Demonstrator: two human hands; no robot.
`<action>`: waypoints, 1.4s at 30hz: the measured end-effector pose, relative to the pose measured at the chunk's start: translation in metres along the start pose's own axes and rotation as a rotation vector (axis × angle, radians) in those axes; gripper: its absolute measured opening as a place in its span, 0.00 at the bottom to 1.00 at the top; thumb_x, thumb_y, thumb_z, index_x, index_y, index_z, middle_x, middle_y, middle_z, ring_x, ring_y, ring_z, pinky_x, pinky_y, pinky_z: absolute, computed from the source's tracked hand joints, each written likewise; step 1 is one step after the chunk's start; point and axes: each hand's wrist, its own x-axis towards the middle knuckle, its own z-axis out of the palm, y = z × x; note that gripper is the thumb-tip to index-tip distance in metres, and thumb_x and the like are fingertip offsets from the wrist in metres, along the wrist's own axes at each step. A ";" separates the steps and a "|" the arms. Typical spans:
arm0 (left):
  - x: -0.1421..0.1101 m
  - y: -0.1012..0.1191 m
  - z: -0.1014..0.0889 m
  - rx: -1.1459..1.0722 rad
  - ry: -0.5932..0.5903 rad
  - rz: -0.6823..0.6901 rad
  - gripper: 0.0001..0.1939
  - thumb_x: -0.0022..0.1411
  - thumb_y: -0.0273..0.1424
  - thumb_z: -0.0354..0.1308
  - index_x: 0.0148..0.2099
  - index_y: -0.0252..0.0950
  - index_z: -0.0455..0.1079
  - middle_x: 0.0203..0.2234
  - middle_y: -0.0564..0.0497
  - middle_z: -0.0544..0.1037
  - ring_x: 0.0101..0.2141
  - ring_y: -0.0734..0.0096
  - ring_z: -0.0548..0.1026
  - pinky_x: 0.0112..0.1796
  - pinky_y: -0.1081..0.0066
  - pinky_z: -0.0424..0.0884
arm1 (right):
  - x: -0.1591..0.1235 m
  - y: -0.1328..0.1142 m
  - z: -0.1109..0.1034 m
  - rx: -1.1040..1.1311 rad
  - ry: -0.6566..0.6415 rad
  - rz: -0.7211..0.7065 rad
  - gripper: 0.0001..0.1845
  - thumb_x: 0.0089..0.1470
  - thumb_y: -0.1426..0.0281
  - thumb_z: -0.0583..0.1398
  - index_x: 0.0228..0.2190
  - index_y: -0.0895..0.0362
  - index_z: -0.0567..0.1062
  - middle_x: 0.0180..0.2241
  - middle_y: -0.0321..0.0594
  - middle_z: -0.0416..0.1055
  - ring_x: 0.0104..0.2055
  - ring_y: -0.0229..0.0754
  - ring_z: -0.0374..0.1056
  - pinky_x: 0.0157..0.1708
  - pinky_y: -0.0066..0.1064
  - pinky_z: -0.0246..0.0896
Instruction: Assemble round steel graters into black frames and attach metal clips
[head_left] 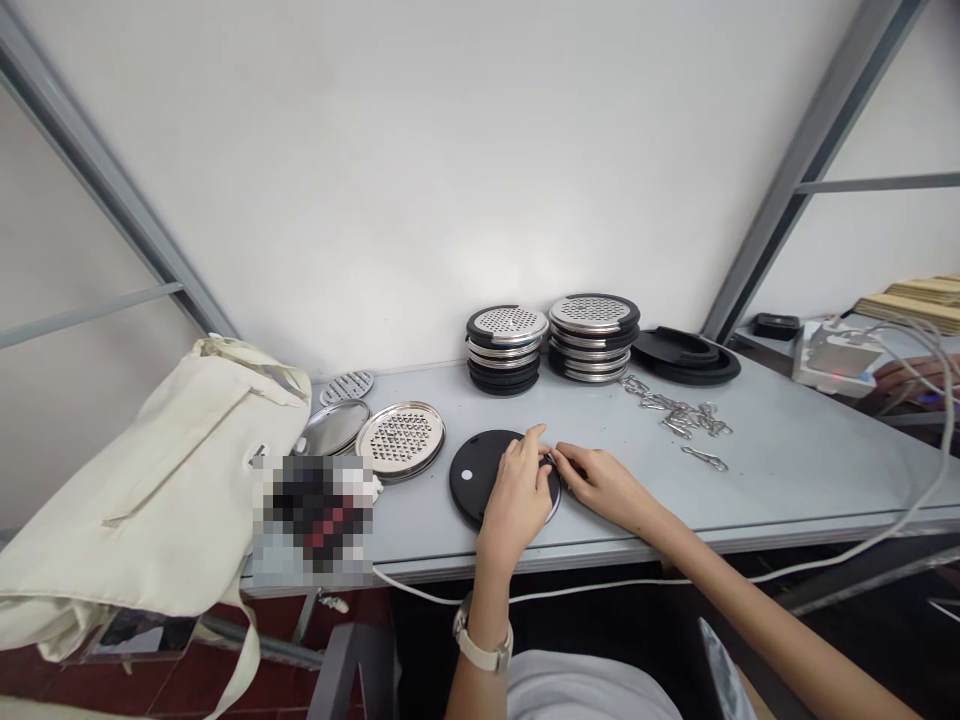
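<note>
Black disc (pixel 486 458) lies flat on the bench (pixel 787 460), close to its front edge, with a white round spot (pixel 466 475) on the 9 o'clock part of its face; a silvery rim shows at its 4 o'clock side. Taking the disc as the clock's centre and the wall as 12, the left hand (pixel 517 490) rests over its 3 o'clock half, coming in from 6, a pale-strapped watch (pixel 484 650) at the wrist. Its fingers bend toward the rim; I cannot tell whether they grip it. The right hand (pixel 598 487) comes from 4 o'clock, thumb and fingers drawn narrow at the 2 o'clock rim; what lies between the fingertips is hidden.

One stack of round graters (pixel 506 348) stands at 12 o'clock, a second stack (pixel 594 340) just beside it at 1. At 2 o'clock are black round pieces (pixel 688 357), near a loose heap of metal clips (pixel 679 415); a single clip (pixel 705 459) lies apart at 3. Toward 10 o'clock sit a round grater plate (pixel 400 438), a plain metal plate (pixel 335 425) and a small perforated plate (pixel 347 387). A cream bag (pixel 172 490) fills 9 o'clock, and a white cable (pixel 637 583) runs below the front edge at 5.
</note>
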 end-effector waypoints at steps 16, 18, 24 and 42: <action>0.000 -0.001 0.001 -0.029 0.012 0.000 0.26 0.61 0.18 0.45 0.60 0.39 0.56 0.43 0.46 0.73 0.48 0.63 0.67 0.52 0.61 0.62 | -0.001 -0.001 0.000 0.034 0.000 -0.012 0.17 0.63 0.63 0.45 0.26 0.54 0.63 0.22 0.37 0.68 0.23 0.39 0.63 0.26 0.28 0.50; 0.000 -0.001 0.001 -0.033 0.014 -0.003 0.26 0.61 0.18 0.45 0.60 0.39 0.56 0.42 0.47 0.73 0.48 0.64 0.67 0.52 0.61 0.62 | -0.001 -0.001 -0.001 0.037 0.003 -0.006 0.17 0.63 0.63 0.45 0.25 0.54 0.62 0.21 0.36 0.67 0.22 0.38 0.62 0.25 0.27 0.49; 0.000 0.000 0.000 -0.032 0.013 0.001 0.26 0.61 0.18 0.45 0.60 0.39 0.56 0.42 0.47 0.73 0.48 0.64 0.68 0.52 0.61 0.62 | -0.001 -0.002 -0.001 0.055 -0.003 -0.018 0.15 0.62 0.64 0.46 0.25 0.54 0.63 0.21 0.35 0.66 0.23 0.38 0.63 0.26 0.27 0.50; 0.000 0.000 -0.001 -0.028 0.016 0.004 0.25 0.61 0.18 0.46 0.59 0.40 0.57 0.42 0.47 0.73 0.48 0.64 0.68 0.52 0.60 0.62 | -0.001 -0.004 -0.002 0.064 0.004 -0.027 0.15 0.61 0.65 0.46 0.26 0.55 0.64 0.21 0.35 0.67 0.23 0.38 0.63 0.26 0.28 0.52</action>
